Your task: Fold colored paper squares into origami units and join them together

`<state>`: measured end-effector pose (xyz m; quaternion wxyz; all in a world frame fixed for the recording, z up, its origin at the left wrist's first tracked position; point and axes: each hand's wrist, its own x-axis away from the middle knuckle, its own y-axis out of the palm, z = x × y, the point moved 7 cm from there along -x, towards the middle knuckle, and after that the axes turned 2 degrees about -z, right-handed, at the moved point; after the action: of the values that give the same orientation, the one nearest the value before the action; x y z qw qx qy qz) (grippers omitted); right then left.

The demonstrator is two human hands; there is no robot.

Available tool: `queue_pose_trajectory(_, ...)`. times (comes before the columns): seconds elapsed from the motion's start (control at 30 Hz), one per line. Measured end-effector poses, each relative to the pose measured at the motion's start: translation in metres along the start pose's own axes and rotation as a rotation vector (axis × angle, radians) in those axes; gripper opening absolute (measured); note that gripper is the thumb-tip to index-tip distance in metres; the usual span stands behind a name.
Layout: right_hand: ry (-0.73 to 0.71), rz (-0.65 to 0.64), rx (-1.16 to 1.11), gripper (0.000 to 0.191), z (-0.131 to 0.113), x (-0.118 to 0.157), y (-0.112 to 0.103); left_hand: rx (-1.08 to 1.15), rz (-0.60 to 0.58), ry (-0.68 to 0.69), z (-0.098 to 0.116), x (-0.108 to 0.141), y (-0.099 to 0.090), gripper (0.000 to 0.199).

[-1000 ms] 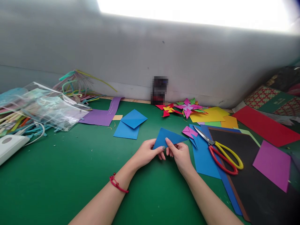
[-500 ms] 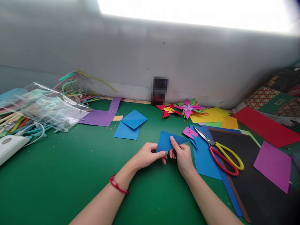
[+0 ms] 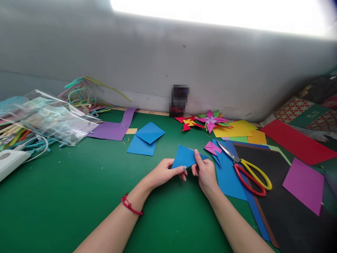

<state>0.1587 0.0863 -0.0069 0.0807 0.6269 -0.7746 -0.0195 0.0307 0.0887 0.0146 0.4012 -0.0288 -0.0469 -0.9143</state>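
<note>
Between my hands is a folded piece of blue paper point(image 3: 183, 156), roughly a triangle with a narrow tip toward the right. My left hand point(image 3: 167, 173) pinches its lower left edge, thumb on top and fingers beneath. Closed on the right part of the same paper, my right hand point(image 3: 205, 172) has its thumb pressed on the upper face. Just right of the paper lies a small pink and blue folded piece point(image 3: 213, 149). Scissors point(image 3: 250, 172) with one red and one yellow handle rest beyond my right hand, on blue and black sheets.
On the green table point(image 3: 79, 196), two blue papers point(image 3: 150, 133) overlap left of centre. Purple paper point(image 3: 110, 130) and a clear plastic bag point(image 3: 65, 123) over pipe cleaners lie further left. Folded paper flowers point(image 3: 210, 120) sit against the wall. Red paper point(image 3: 297, 140) and a purple square point(image 3: 305, 184) lie right.
The folded blue paper has shifted slightly left and up. My right thumb has slid a little along it, and the right tip shows less beyond my hand.
</note>
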Motion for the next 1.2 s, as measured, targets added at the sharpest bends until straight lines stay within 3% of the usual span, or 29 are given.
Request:
queue_pose_trajectory(0.2, 0.008, -0.001, -0.256, 0.029, -0.0059, 0.0004, 0.0007, 0.068, 0.036, 0.014, -0.0027, -0.0022, -0.0038, 0.029)
queue_pose_trajectory(0.57, 0.065, 0.028, -0.277, 0.047, 0.0025, -0.0034, -0.0058, 0.058, 0.017, 0.006, -0.0048, -0.0020, -0.0035, 0.030)
queue_pose_trajectory(0.97, 0.061, -0.100, -0.358, 0.057, -0.0038, -0.0023, -0.0001, 0.002, 0.023, -0.003, -0.0059, -0.0015, -0.0026, 0.029)
queue_pose_trajectory(1.2, 0.083, -0.029, -0.453, 0.039, 0.0014, -0.0071, -0.0070, 0.009, 0.019, -0.003, -0.0065, -0.0016, -0.0026, 0.028)
